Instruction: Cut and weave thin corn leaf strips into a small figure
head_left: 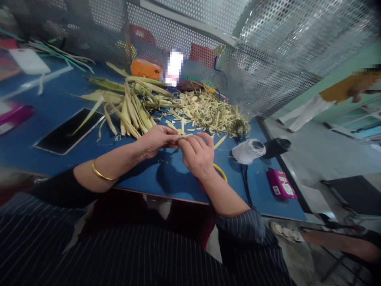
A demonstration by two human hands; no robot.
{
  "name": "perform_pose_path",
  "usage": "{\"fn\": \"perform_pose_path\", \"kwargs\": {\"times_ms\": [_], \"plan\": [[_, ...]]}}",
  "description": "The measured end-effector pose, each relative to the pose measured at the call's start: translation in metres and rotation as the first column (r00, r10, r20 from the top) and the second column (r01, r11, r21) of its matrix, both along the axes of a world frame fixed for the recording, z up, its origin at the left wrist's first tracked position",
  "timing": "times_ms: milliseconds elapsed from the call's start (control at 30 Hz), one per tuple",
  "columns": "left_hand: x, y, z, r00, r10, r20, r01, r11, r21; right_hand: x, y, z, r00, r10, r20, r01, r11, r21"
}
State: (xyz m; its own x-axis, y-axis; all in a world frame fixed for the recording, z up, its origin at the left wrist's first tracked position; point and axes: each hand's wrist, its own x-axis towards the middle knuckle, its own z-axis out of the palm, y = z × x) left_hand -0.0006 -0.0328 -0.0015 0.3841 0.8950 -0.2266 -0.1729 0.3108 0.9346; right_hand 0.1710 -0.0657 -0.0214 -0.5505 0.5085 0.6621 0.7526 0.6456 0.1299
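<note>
Above the blue table [143,184], my left hand [154,141] and my right hand [198,153] meet with fingers pinched together. Between the fingertips shows a bit of pale husk strip [187,135], held by both hands and mostly hidden. Long dried husk leaves [132,109] lie beyond my left hand. A heap of small cut husk pieces [212,113] spreads behind my right hand, with a few loose strips close to the fingers. Under my right wrist, a yellow ring-shaped rim [220,172] is partly covered.
A dark flat tablet-like object [70,131] lies at left. White thread spool [248,151], black spool [276,147] and purple packet [281,184] stand at right. Behind are an orange pouch [145,69], a lit screen [174,67] and a perforated metal panel [184,29]. A person [333,93] is far right.
</note>
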Motion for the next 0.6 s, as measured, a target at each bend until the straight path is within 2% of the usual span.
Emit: {"fn": "perform_pose_path", "kwargs": {"times_ms": [100,200,300,400,500,600], "plan": [[0.001,0.001,-0.003,0.997,0.076,0.020,-0.076,0.997,-0.001,0.002,-0.002,0.000,0.997,0.072,0.028,-0.072,0.997,0.014],[0.003,0.001,-0.006,0.988,0.144,0.059,-0.145,0.990,-0.001,0.004,-0.004,-0.002,0.990,0.139,0.038,-0.136,0.988,-0.069],[0.003,0.000,-0.006,0.986,0.151,0.065,-0.152,0.988,0.009,0.003,-0.007,-0.002,0.985,0.173,0.012,-0.168,0.970,-0.178],[0.002,0.001,-0.004,0.988,0.148,0.048,-0.149,0.989,0.019,0.002,-0.006,0.000,0.980,0.195,-0.040,-0.199,0.970,-0.141],[-0.001,0.001,0.000,0.989,0.145,0.030,-0.146,0.989,0.035,0.003,0.001,0.003,0.955,0.101,-0.277,-0.129,0.988,-0.082],[-0.003,0.000,0.005,0.991,0.134,0.002,-0.134,0.990,0.045,0.007,0.010,0.004,0.876,-0.096,-0.473,-0.021,0.971,-0.237]]}}
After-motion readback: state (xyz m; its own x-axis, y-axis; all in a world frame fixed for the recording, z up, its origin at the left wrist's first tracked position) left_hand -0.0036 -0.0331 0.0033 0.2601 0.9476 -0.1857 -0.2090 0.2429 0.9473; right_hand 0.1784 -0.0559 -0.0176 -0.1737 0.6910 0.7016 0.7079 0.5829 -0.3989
